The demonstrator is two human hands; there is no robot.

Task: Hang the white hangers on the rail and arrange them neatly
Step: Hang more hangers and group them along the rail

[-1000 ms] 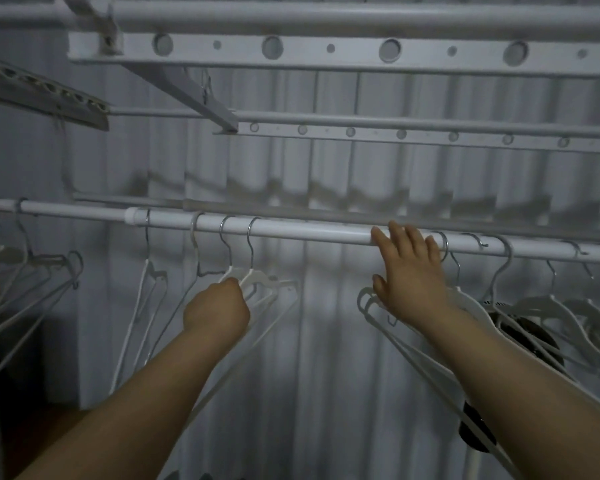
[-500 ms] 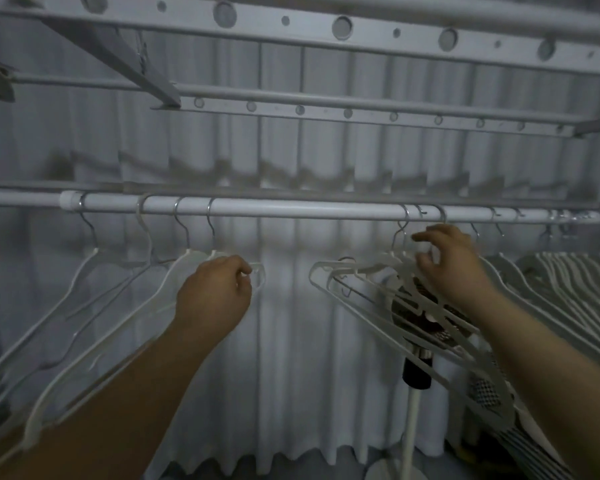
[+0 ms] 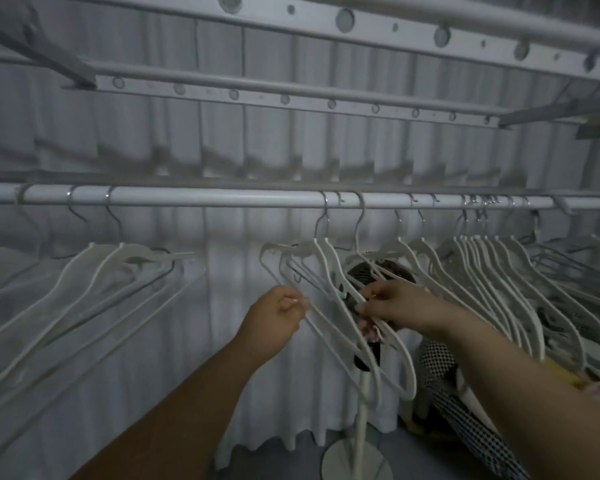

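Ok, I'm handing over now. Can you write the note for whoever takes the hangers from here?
Left hand: grips an arm of the middle hangers.
Right hand: pinches those hangers' arms.
Done: on the rail, the loose left group, the two middle hangers and the packed right group all hang by their hooks.
Left, probably: straighten the middle pair and even out the gaps.

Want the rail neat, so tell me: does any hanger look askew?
Yes. The middle hangers, held by the left hand and right hand, splay at crossed angles, unlike the tight, even right row. The rail shows a wide bare gap to their left.
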